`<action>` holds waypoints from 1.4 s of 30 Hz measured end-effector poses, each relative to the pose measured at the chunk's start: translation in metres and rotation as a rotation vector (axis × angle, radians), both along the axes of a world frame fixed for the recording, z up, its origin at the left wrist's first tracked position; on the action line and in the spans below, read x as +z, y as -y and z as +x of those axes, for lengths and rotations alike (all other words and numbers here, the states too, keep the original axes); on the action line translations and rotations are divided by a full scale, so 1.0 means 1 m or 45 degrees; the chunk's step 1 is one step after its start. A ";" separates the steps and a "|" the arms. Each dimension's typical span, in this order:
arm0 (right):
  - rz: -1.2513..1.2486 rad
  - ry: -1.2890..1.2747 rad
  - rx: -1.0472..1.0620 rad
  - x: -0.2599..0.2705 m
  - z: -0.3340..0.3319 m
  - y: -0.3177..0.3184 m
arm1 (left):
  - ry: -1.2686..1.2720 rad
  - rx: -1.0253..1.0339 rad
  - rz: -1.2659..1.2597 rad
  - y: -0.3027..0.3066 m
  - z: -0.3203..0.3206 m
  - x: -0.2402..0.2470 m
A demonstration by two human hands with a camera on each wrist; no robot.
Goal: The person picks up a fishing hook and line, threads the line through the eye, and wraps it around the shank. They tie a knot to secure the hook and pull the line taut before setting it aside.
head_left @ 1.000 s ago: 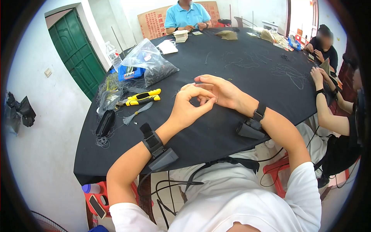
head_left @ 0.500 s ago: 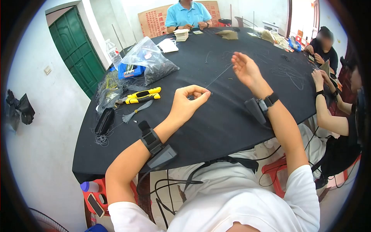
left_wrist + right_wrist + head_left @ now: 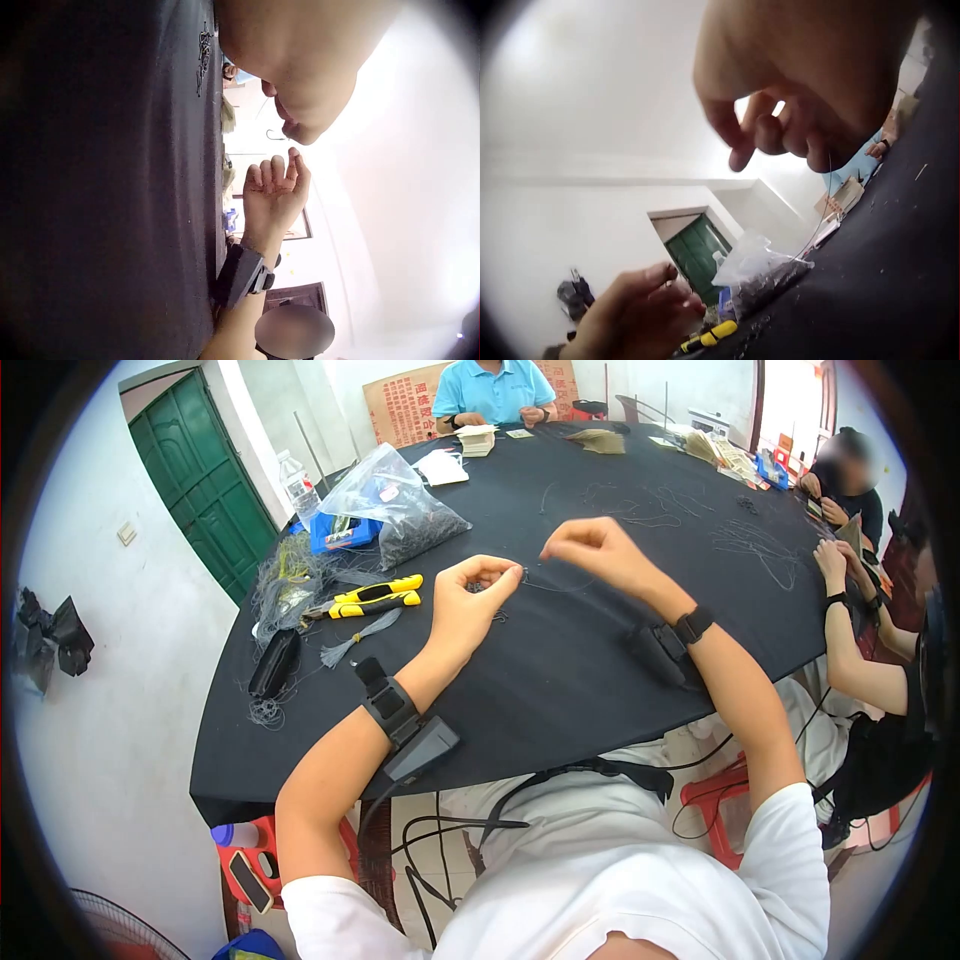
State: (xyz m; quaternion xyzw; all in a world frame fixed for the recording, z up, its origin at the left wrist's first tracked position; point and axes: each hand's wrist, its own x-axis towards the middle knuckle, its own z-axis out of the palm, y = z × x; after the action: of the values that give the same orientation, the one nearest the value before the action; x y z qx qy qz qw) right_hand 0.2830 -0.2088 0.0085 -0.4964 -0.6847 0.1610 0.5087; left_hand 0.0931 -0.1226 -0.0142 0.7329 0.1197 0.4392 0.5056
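My left hand (image 3: 468, 605) pinches a small fish hook (image 3: 274, 136) between thumb and forefinger; the hook's bend sticks out past the fingertips in the left wrist view. Close to its right, my right hand (image 3: 598, 550) has its thumb and forefinger together over the table. A thin fishing line (image 3: 826, 214) trails from the curled fingers of my right hand, and in the head view it arcs between both hands. On the black cloth below lies a little heap of hooks (image 3: 203, 58), partly covered by my left hand in the head view.
Left of my hands lie yellow-black pliers (image 3: 375, 598), a tied bundle of line (image 3: 360, 638), a line tangle (image 3: 285, 585) and a black case (image 3: 274, 665). Behind them stands a clear bag (image 3: 425, 532) of small dark pieces. Other people sit around the table (image 3: 600, 670).
My right hand first drew away to the far right, stretching the line, then came back near my left hand with its fingers curled. My left hand has shifted slightly left and away from me.
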 end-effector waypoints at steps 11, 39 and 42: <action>-0.106 0.301 -0.092 0.007 -0.019 0.015 | -0.008 0.066 0.152 -0.003 0.000 0.003; -0.124 0.406 -0.047 0.007 -0.024 0.017 | -0.062 0.097 0.364 0.002 -0.005 0.008; -0.132 0.404 -0.041 0.006 -0.022 0.016 | -0.047 0.066 0.327 0.002 -0.005 0.008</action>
State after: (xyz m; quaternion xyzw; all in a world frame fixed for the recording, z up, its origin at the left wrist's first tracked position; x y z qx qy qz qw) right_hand 0.2606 -0.2250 0.0141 -0.5521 -0.7392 0.1075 0.3704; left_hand 0.0886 -0.1243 -0.0064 0.7962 0.0908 0.4502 0.3938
